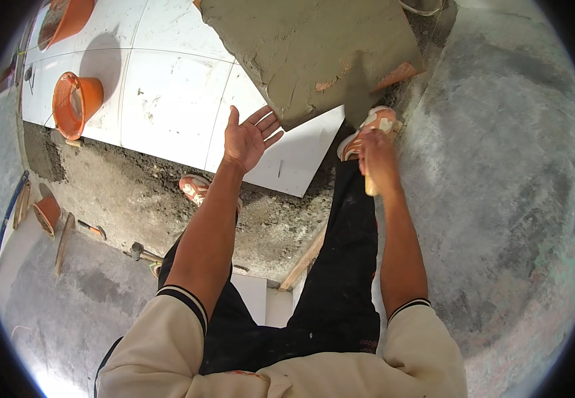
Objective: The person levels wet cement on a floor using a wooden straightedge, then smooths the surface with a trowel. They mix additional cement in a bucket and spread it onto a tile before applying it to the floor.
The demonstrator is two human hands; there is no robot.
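Observation:
My left hand (249, 138) is open, palm up and fingers spread, over a white tile (301, 149) beside the slab's near-left edge. My right hand (379, 159) is closed around the pale wooden handle (370, 186) of what looks like a trowel. Its dark blade seems to reach forward over the slab, though its outline is blurred. A large slab (301, 46), apparently a tile, is coated with wet grey mortar. Orange patches show through near its right corner. The slab overlaps the white tile, whose pointed corner sticks out toward me.
Large white floor tiles (168, 99) spread at the far left, with an orange bucket (78, 106) on them. Rough ground (122, 186) borders them. A smaller bucket (47, 213), a hammer (143, 253) and wood strips lie left. Grey concrete floor (500, 199) extends right. My shoes stand near the tiles.

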